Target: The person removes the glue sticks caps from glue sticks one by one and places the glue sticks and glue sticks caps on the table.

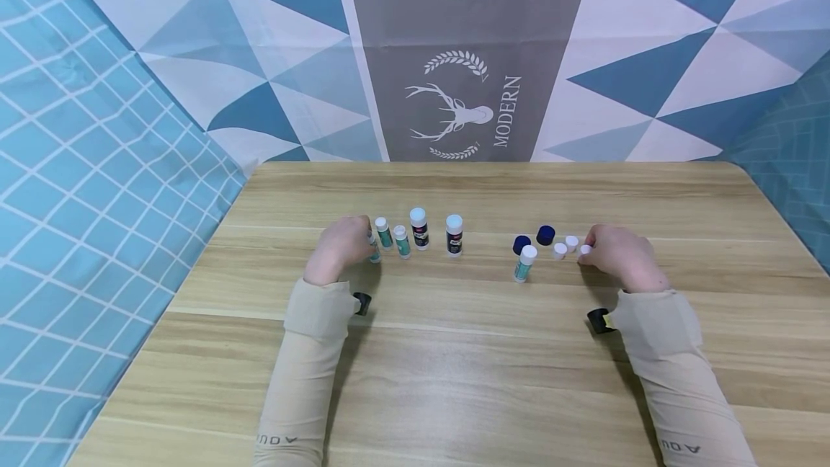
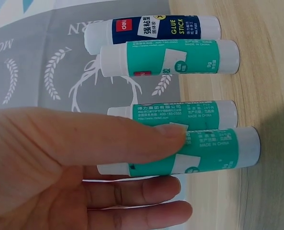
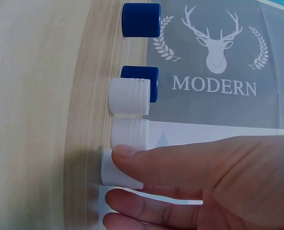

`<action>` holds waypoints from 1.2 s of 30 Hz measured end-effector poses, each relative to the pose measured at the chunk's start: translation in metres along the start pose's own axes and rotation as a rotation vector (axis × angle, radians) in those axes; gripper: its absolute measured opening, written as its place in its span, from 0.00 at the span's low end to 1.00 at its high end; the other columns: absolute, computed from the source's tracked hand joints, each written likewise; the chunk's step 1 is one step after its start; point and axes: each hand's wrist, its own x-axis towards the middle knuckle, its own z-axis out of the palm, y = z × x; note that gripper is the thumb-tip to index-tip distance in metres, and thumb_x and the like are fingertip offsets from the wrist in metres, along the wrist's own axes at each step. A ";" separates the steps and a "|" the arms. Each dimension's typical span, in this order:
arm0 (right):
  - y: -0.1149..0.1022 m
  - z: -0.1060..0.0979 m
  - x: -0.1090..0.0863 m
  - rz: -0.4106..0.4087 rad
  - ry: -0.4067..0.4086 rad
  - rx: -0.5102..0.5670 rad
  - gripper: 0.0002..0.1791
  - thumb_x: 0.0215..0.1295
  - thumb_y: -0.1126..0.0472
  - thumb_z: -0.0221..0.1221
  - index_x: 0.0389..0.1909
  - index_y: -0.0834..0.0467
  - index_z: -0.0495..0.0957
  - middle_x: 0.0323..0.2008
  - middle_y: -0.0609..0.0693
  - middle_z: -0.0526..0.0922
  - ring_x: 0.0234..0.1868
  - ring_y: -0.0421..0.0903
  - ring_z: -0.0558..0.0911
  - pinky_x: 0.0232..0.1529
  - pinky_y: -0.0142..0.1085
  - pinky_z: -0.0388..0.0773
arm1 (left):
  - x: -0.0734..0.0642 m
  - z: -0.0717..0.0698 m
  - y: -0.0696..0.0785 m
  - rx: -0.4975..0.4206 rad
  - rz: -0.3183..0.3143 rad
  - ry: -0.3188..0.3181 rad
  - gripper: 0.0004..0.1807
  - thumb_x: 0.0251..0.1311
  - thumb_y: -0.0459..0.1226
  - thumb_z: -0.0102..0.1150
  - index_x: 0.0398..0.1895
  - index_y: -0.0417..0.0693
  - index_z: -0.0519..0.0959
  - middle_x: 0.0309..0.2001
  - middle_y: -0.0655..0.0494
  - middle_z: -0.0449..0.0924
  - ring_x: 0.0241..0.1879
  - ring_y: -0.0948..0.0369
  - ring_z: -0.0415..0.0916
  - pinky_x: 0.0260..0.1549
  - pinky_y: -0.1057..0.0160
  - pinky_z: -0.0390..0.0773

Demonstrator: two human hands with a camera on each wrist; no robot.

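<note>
My left hand (image 1: 340, 245) pinches an upright green-and-white glue stick (image 2: 213, 149) between thumb and fingers, its base down at the tabletop. Right beside it stand two more green glue sticks (image 1: 384, 234) and two navy-labelled ones (image 1: 454, 238), all white-topped. On the other side, my right hand (image 1: 619, 254) pinches a small white cap (image 3: 114, 171) with the thumb on its near side. Two other white caps (image 3: 130, 96) stand close by, along with two dark blue caps (image 3: 141, 20). Part of the held cap is hidden behind the thumb.
Another green glue stick (image 1: 524, 265) stands upright in front of the blue caps. Everything rests on a wood-grain table (image 1: 454, 366). A patterned cloth (image 1: 454, 56) with a deer print hangs behind the far edge, and blue checked cloth (image 1: 97, 200) covers the left side.
</note>
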 end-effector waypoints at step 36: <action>-0.010 -0.003 -0.007 0.014 0.061 -0.004 0.23 0.54 0.58 0.60 0.44 0.71 0.70 0.38 0.66 0.77 0.32 0.55 0.74 0.33 0.49 0.66 | -0.001 0.000 0.002 0.013 0.031 0.027 0.17 0.50 0.36 0.60 0.44 0.36 0.74 0.34 0.47 0.77 0.30 0.56 0.72 0.31 0.58 0.74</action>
